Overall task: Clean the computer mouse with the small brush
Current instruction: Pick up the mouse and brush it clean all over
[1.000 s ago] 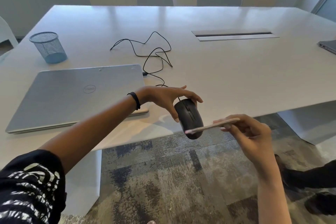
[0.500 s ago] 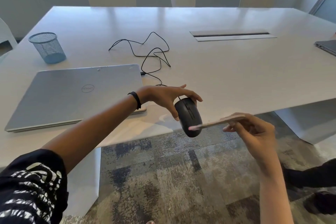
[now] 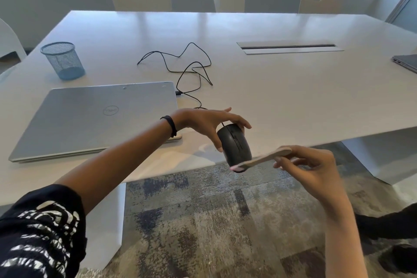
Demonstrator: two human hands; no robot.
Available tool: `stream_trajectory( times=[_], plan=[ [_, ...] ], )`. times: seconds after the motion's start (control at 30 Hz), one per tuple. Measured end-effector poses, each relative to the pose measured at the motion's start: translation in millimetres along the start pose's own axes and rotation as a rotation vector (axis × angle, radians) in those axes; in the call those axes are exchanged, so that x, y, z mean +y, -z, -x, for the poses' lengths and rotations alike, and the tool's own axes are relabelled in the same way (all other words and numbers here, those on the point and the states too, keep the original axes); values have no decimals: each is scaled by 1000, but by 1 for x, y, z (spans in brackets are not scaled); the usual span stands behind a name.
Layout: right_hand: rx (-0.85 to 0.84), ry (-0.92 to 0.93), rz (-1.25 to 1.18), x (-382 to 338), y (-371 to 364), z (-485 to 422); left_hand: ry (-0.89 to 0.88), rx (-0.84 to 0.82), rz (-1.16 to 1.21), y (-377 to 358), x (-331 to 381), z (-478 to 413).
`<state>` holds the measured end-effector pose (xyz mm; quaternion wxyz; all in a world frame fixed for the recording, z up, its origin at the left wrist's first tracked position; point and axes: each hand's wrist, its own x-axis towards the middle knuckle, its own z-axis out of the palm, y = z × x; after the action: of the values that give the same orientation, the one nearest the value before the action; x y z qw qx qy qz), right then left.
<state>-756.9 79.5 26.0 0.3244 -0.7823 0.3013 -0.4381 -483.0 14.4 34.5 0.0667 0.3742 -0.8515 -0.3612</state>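
My left hand (image 3: 207, 123) grips a black wired computer mouse (image 3: 235, 144) from above, holding it lifted past the near edge of the table, with its buttons facing me. My right hand (image 3: 309, 165) pinches the pale wooden handle of a small brush (image 3: 262, 160). The brush's bristle end lies against the lower tip of the mouse and looks blurred. The mouse's black cable (image 3: 180, 67) loops back across the table.
A closed silver laptop (image 3: 94, 117) lies on the white table (image 3: 293, 97) to the left of my hands, with a blue mesh pen cup (image 3: 63, 61) behind it. Another laptop (image 3: 406, 63) sits at the far right edge. Three chairs stand behind the table; carpet lies below.
The brush tip has swept down the mouse, from its lower middle to its bottom tip. My left hand and the mouse have barely moved.
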Motion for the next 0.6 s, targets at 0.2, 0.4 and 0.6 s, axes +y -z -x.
stream_trajectory(
  times=[0.2, 0.4, 0.6],
  plan=[
    [74, -28, -35, 2, 3, -3, -2, 0, 8, 1, 4, -2],
    [304, -41, -169, 9, 1, -9, 1, 15, -8, 2, 4, 0],
    [171, -75, -142, 16, 14, -1, 11, 33, 5, 3, 3, 5]
  ],
)
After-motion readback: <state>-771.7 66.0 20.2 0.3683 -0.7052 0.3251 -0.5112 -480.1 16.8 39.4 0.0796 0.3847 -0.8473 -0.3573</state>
